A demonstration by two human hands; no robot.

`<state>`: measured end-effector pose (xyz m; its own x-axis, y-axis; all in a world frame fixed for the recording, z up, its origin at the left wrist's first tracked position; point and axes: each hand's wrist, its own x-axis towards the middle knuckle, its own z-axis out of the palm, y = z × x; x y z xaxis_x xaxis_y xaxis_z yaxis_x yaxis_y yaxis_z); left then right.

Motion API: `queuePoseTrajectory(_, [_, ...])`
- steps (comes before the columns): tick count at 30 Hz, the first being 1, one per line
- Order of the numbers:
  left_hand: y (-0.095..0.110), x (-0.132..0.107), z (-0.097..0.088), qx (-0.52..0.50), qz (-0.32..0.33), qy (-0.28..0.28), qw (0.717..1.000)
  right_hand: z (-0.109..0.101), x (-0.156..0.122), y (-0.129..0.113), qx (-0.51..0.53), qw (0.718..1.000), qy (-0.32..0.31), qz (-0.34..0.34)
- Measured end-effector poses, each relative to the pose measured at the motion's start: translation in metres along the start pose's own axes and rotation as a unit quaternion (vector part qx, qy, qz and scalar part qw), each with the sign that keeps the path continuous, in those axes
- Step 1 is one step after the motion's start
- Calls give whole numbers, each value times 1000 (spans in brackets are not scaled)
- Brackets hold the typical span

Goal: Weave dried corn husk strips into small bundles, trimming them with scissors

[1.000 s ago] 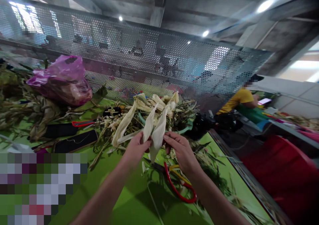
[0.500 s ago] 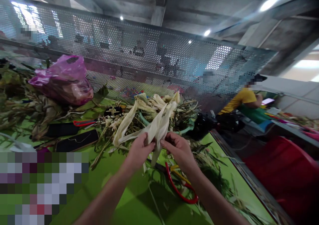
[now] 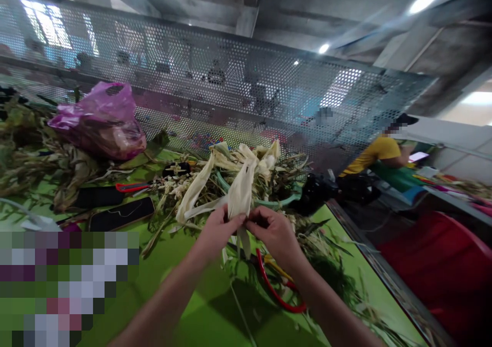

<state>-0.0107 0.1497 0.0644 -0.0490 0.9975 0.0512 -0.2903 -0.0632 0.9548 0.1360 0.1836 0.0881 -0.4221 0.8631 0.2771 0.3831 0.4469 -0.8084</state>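
Pale dried corn husks [image 3: 242,188] stand up from between my two hands, bunched at the base with loose ends hanging below. My left hand [image 3: 220,231] pinches the bunch between thumb and fingers. From the other side, my right hand [image 3: 272,230] closes its thumb and fingertips at the same base. Red-handled scissors [image 3: 265,280] lie on the green table [image 3: 172,296] beneath my right hand, partly hidden by it. More husks [image 3: 196,185] and dried strips heap up behind my hands, in and around a pale green basket rim [image 3: 282,202].
A pink plastic bag [image 3: 102,121] sits at the back left. Near it lie a dark phone [image 3: 121,213] and a red-handled tool [image 3: 132,187]. A perforated metal screen [image 3: 200,90] stands behind the table. To the right are a red container [image 3: 442,254] and a person in yellow [image 3: 378,155].
The husk strips that fanned apart to the right are now gathered into one upright bunch. My right hand has moved slightly left, closer to my left hand.
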Motion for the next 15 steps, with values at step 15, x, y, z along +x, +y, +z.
queuePoseTrajectory(15, [6,-3,2,-5,-6,-27,1000,1,0,-1,21,999,-6,26])
